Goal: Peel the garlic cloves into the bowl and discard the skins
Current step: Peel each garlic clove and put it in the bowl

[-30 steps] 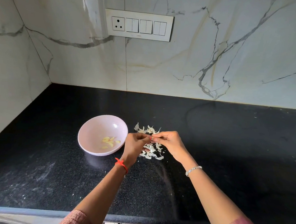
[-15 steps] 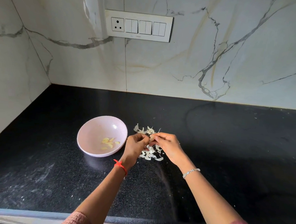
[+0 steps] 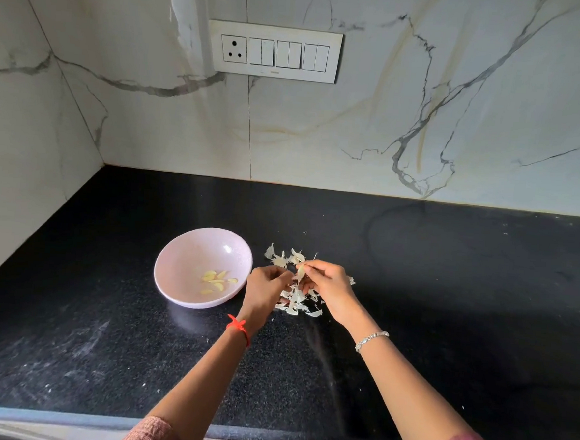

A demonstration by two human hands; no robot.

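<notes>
A pale pink bowl sits on the black counter with several peeled yellow garlic cloves in its bottom. Just right of it, my right hand pinches a whitish, skin-covered garlic clove between thumb and fingertips. My left hand, fingers curled, meets the clove's lower left side; its fingertips are partly hidden. Both hands hover over a scatter of papery garlic skins, with more skins lying just behind the hands.
The black granite counter runs to a marble wall at the back and left, forming a corner. A switch panel is on the back wall. The counter's front edge is at the bottom.
Both hands stayed over the skins, working the clove. The right hand has lifted its end of the clove a little and the hands have drawn slightly apart.
</notes>
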